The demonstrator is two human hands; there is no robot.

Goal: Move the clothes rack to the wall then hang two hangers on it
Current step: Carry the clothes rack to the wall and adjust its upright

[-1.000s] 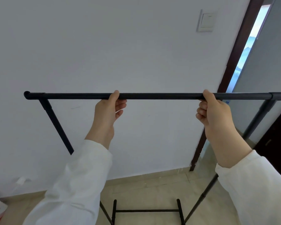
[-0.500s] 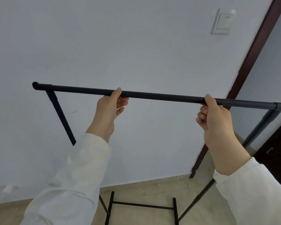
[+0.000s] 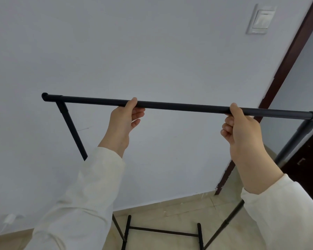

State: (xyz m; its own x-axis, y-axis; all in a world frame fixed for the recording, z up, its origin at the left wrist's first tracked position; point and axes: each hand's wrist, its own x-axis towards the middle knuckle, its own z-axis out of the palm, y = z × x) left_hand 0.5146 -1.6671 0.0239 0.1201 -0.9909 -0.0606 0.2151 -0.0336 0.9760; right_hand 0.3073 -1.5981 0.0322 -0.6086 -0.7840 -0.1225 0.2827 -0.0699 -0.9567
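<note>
Near the far white wall (image 3: 152,51), you are gripping the black clothes rack (image 3: 184,107) by its top bar, left hand (image 3: 124,120) and right hand (image 3: 240,129) both clenching around it, base resting on the tiled floor (image 3: 170,210).

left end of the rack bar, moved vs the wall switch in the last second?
Cannot tell: the head camera moved, so the light switch shifted too. The bar end looks slightly nearer it.

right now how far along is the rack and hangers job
Done: nothing finished yet. In hand: the left hand and the right hand both grip the top bar of the clothes rack, which is near the white wall, its base on the tiled floor. Left: set the rack in place and hang two hangers; none is on the bar or in view.
</note>
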